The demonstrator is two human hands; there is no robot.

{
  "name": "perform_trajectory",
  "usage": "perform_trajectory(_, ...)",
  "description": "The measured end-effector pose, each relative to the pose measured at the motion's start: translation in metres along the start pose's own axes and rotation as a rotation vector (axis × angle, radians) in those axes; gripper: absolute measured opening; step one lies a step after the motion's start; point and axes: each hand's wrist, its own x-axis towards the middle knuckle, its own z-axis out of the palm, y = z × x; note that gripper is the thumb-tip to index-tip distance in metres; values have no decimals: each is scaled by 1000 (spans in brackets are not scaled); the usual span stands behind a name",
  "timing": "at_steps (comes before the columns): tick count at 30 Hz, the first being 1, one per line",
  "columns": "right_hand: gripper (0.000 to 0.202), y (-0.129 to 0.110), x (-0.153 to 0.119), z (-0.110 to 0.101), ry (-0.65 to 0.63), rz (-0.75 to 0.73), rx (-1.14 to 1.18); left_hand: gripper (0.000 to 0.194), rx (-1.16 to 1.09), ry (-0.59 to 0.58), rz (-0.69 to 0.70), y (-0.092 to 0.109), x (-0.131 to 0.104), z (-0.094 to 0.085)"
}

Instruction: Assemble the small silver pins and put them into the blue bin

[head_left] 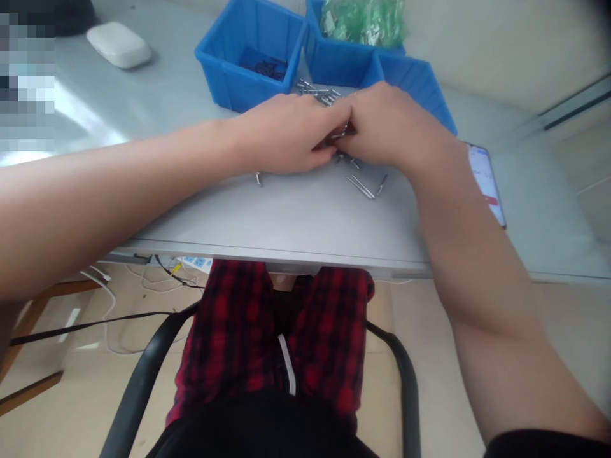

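Over the table my left hand (291, 135) and my right hand (386, 124) meet, fingertips touching. Both are closed, and a few slim shiny metal rods (342, 132) show in the gap between them. Most of the right fingers are hidden behind that hand's back. Behind the hands lies a loose pile of similar metal rods (321, 93). Nearer to me are a pair of rods (361, 186) side by side, a single rod (382, 184) and, below my left wrist, another short rod (259, 179). Their exact kind is too small to tell.
A blue bin (248, 89) with dark small parts stands behind my left hand. Further right are another blue bin (334, 63), with green plastic bags (363, 22), and a third blue bin (420, 83). A phone (491, 191) lies by my right forearm; a white case (118, 44) lies far left.
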Motion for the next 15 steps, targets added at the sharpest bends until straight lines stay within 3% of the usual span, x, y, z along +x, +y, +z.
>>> perform_trajectory(9,27,-3,-2,-3,-5,13,-3,61,75,-24,48,4,-7,-9)
perform_trajectory(15,23,-3,-2,-4,-3,-5,-29,54,59,8,54,6,-10,-11)
